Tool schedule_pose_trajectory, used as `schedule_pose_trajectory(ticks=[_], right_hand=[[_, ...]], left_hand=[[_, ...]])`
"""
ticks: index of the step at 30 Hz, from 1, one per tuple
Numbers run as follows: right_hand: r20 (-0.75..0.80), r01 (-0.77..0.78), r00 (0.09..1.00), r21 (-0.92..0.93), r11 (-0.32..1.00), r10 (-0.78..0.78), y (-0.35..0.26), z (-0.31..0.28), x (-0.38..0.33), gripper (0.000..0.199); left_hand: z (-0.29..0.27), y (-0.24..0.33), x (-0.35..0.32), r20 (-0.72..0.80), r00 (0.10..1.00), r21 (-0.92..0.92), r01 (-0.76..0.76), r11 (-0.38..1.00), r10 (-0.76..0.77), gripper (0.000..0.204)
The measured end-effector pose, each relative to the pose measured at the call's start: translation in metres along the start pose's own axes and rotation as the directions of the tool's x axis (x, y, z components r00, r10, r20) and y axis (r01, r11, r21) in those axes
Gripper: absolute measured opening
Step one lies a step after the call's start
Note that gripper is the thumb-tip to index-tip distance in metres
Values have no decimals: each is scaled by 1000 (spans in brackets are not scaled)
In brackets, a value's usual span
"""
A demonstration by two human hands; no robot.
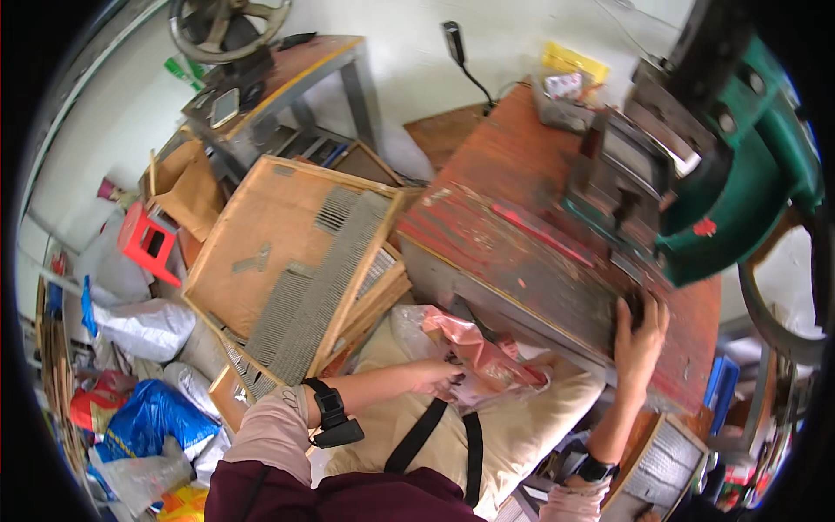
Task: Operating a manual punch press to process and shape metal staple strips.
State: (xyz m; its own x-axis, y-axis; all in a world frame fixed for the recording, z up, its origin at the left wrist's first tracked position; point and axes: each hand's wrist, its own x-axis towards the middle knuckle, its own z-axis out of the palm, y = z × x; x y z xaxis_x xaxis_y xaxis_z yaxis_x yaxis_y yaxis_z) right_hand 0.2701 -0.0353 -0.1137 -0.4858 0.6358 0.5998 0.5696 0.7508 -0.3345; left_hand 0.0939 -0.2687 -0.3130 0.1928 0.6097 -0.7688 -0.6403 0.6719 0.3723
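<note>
Bag of crinkled, see-through plastic with pink-red patches, lower centre of the frame
Left hand bunches its fingers at the bag's left side, grip unclear; right hand curves on the bench, whether holding anything I cannot tell; bench top worn red, scuffed dark; padded beige cloth under the bag; wooden tray with ridged grey rows, left; glossy green machine, upper right; pale wall behind
</note>
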Motion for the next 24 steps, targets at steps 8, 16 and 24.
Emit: schedule_pose_trajectory(ticks=[8, 16, 24], right_hand=[[63, -93, 994, -41, 995, 95, 2, -1, -3, 23], [60, -108, 992, -83, 991, 113, -4, 1, 0, 21], [81, -122, 988, -83, 989, 129, -4, 2, 0, 20]], left_hand=[[-3, 99, -138, 90, 624, 628, -640, 442, 776, 34], [-147, 181, -201, 86, 262, 972, 188, -139, 961, 39], [-203, 183, -191, 532, 470, 619, 352, -702, 704, 57]])
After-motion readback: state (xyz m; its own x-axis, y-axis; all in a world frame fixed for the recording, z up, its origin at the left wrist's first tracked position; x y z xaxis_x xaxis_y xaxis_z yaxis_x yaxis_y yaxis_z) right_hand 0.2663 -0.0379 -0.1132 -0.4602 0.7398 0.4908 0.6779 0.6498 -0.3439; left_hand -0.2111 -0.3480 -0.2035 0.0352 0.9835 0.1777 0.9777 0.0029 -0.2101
